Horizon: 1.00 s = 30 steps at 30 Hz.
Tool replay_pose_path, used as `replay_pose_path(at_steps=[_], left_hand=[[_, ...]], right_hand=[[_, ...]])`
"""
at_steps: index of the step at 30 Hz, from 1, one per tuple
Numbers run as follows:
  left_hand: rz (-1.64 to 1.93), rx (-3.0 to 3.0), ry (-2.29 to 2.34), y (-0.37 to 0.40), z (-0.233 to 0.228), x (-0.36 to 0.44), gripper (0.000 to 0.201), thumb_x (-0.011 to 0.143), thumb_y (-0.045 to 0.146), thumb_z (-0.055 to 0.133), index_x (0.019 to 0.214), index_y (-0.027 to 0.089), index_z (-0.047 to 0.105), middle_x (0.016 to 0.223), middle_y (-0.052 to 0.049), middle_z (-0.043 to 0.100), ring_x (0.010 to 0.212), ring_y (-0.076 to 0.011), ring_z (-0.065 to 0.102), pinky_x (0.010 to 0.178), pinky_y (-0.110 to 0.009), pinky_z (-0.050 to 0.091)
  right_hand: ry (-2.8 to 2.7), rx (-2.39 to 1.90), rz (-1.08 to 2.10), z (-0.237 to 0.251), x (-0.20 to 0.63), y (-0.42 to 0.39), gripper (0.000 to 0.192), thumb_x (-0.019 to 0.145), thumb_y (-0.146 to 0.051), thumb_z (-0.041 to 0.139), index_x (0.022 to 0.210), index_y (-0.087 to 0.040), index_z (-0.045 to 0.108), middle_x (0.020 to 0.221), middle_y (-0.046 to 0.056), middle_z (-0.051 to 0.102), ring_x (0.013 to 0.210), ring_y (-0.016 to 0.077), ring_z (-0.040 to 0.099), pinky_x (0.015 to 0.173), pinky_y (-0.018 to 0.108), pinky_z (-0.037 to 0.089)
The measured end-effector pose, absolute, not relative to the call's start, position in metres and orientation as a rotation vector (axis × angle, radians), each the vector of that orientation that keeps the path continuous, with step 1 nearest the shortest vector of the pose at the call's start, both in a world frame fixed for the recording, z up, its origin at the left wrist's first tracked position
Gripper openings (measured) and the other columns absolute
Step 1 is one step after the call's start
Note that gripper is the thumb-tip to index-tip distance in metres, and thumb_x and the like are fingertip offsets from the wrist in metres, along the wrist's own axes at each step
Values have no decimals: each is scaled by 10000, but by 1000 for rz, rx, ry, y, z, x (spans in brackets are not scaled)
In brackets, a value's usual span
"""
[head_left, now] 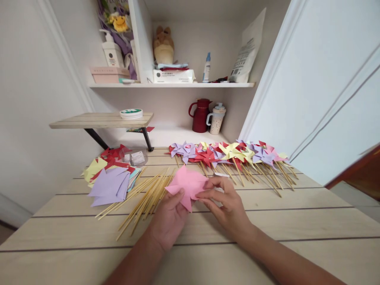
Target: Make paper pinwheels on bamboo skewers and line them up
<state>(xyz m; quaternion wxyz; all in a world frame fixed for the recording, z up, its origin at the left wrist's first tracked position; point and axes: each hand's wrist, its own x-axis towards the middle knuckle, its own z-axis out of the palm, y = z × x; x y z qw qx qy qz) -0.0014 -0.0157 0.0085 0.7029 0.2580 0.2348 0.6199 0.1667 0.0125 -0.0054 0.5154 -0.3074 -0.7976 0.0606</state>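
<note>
A pink paper pinwheel (187, 185) without a stick showing is held above the table's middle. My left hand (170, 215) grips it from below left, thumb on its front. At its right side, the fingers of my right hand (227, 202) pinch the paper edge. To the left of the pinwheel lies a loose bundle of thin wooden sticks (148, 196). Farther left sits a pile of purple paper squares (110, 186), with yellow and red pieces behind. Pinwheels on sticks (233, 152), in purple, red, yellow and pink, lie in a heap behind my right hand.
A small clear plastic box (138, 158) stands behind the paper pile. A raised wooden shelf (97, 120) on black legs carries a round white container (131, 114). At the back are a dark red jug (201, 116) and a speckled cup (217, 120), under a white shelf (172, 85).
</note>
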Motion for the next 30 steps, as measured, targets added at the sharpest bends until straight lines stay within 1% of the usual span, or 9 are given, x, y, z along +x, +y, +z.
replay_pose_path(at_steps=[7, 12, 15, 18, 20, 24, 26, 30], left_hand=[[1352, 647, 549, -17, 6, 0, 415, 885, 234, 666, 1297, 191, 640, 1198, -105, 722, 1141, -268, 648, 1003, -417, 488], [1332, 683, 589, -19, 4, 2, 295, 881, 268, 683, 1165, 191, 706, 1211, -106, 709, 1136, -274, 637, 982, -422, 483], [1315, 714, 587, -21, 5, 2, 242, 883, 298, 683, 1093, 186, 730, 1158, -105, 723, 1115, -274, 643, 983, -432, 479], [1264, 796, 592, -22, 7, 2, 214, 874, 325, 695, 1006, 170, 760, 1090, -112, 742, 1132, -289, 638, 1029, -458, 449], [1240, 860, 600, -23, 9, 2, 198, 859, 321, 711, 976, 175, 774, 1105, -111, 744, 1160, -298, 628, 1061, -474, 423], [1260, 886, 618, -23, 12, 5, 180, 824, 262, 741, 987, 197, 780, 1192, -110, 726, 1205, -309, 612, 1062, -478, 428], [1298, 873, 639, -23, 11, 6, 198, 822, 247, 736, 1012, 210, 776, 1195, -102, 727, 1211, -313, 609, 1051, -483, 440], [1384, 849, 776, -23, 5, 6, 224, 798, 257, 756, 1012, 198, 782, 1075, -101, 762, 1116, -325, 654, 1026, -503, 448]], right_hand=[[-1837, -762, 164, -1, 167, 13, 51, 864, -245, 727, 847, -279, 761, 1029, 69, 606, 977, 259, 594, 839, 453, 479], [-1800, -808, 192, 2, 167, 14, 67, 860, -262, 731, 799, -268, 756, 1162, 84, 592, 1097, 294, 572, 921, 502, 453], [-1795, -815, 229, 1, 167, 14, 78, 860, -259, 728, 784, -256, 746, 1209, 91, 584, 1143, 301, 562, 943, 509, 460], [-1798, -811, 239, 0, 167, 15, 101, 855, -257, 730, 755, -241, 729, 1186, 94, 602, 1126, 293, 578, 935, 495, 480], [-1795, -813, 234, 0, 166, 15, 129, 854, -259, 729, 729, -232, 717, 1162, 94, 617, 1094, 284, 597, 920, 480, 493], [-1792, -798, 267, 1, 165, 13, 133, 846, -252, 736, 719, -223, 707, 1134, 93, 627, 1045, 263, 619, 885, 447, 517], [-1802, -785, 288, 2, 164, 13, 123, 847, -240, 737, 728, -226, 707, 1119, 90, 629, 1035, 253, 623, 874, 432, 524], [-1813, -763, 304, 2, 163, 11, 114, 854, -211, 724, 745, -225, 694, 1090, 83, 633, 1018, 241, 633, 847, 409, 536]])
